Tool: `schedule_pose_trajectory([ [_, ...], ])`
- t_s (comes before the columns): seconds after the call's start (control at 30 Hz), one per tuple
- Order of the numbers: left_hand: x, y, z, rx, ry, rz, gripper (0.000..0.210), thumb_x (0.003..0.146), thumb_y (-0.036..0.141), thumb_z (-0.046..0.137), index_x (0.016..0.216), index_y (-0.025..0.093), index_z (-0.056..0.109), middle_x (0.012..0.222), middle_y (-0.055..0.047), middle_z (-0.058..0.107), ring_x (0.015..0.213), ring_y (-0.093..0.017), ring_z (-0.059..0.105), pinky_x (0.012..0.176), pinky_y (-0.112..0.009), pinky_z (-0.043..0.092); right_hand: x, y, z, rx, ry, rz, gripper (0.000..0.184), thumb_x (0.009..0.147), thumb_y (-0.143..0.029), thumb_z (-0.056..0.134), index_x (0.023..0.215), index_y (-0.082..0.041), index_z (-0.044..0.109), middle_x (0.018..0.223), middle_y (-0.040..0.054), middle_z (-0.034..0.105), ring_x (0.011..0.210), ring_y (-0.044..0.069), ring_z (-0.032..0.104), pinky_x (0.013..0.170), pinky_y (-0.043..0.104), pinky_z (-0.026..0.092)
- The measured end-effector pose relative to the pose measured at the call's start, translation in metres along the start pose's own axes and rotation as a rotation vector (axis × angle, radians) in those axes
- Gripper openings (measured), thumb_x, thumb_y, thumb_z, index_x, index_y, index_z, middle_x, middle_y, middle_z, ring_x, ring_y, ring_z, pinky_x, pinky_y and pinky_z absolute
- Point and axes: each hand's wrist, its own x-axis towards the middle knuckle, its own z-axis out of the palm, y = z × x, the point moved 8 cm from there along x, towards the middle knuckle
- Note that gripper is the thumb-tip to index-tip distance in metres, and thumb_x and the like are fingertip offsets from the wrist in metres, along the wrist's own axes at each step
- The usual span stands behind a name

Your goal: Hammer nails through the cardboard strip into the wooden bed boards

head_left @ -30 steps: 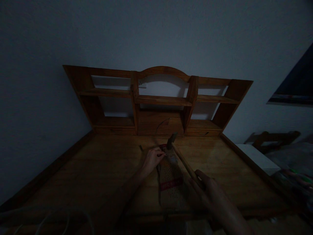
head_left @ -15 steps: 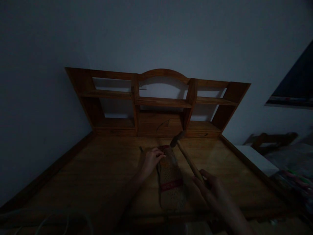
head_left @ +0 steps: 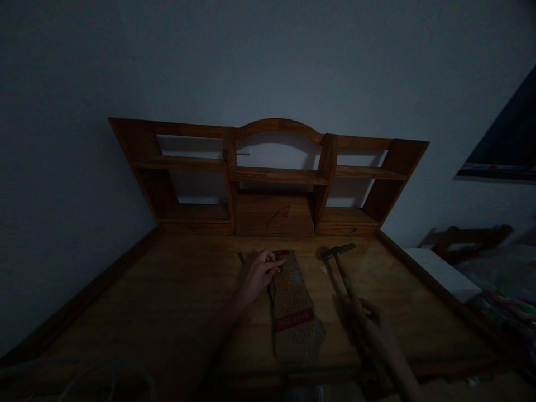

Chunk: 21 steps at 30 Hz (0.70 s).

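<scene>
A strip of flattened cardboard (head_left: 291, 290), brown with dark specks and red printed bands, lies lengthwise on the wooden desk. Over its far end rests my left hand (head_left: 262, 272), the index finger stretched out and the thumb apart below it. A tiny bright spot shows by the thumb tip, too small to name. To the right, my right hand (head_left: 379, 329) is wrapped round the wooden handle of a hammer (head_left: 345, 273). The hammer's dark metal head is low over the desk, right of the cardboard and apart from it.
A wooden shelf unit (head_left: 276, 177) stands along the desk's back edge. Raised edging (head_left: 422, 279) runs down the desk's right side. A small dark piece (head_left: 241, 257) lies left of my left hand. Beyond the desk are a white surface (head_left: 439, 273) and a wooden chair (head_left: 473, 239). The room is dim.
The hammer has moved right, away from the cardboard's far end, and its head has turned. My right hand went right and lower with it. My left index finger has straightened.
</scene>
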Motion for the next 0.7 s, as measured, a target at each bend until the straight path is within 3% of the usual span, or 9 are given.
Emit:
schedule_pose_trajectory([
  [0.43, 0.000, 0.001, 0.000, 0.146, -0.067, -0.023, 0.037, 0.085, 0.019, 0.060, 0.117, 0.036, 0.063, 0.092, -0.001, 0.051, 0.085, -0.013, 0.051, 0.074, -0.024, 0.045, 0.007, 0.015, 0.000, -0.040, -0.019, -0.002, 0.044, 0.081, -0.057, 0.056, 0.095, -0.016, 0.059, 0.048, -0.0060, 0.049, 0.034, 0.010, 0.045, 0.031, 0.019, 0.034],
  [0.7, -0.003, 0.001, 0.001, 0.167, -0.071, -0.013, 0.040, 0.085, 0.021, 0.060, 0.122, 0.037, 0.058, 0.100, -0.001, 0.051, 0.092, -0.014, 0.052, 0.079, -0.026, 0.047, 0.010, 0.018, 0.000, -0.022, -0.025, 0.007, 0.042, 0.081, -0.058, 0.056, 0.091, -0.017, 0.059, 0.048, -0.0059, 0.050, 0.035, 0.010, 0.045, 0.032, 0.020, 0.034],
])
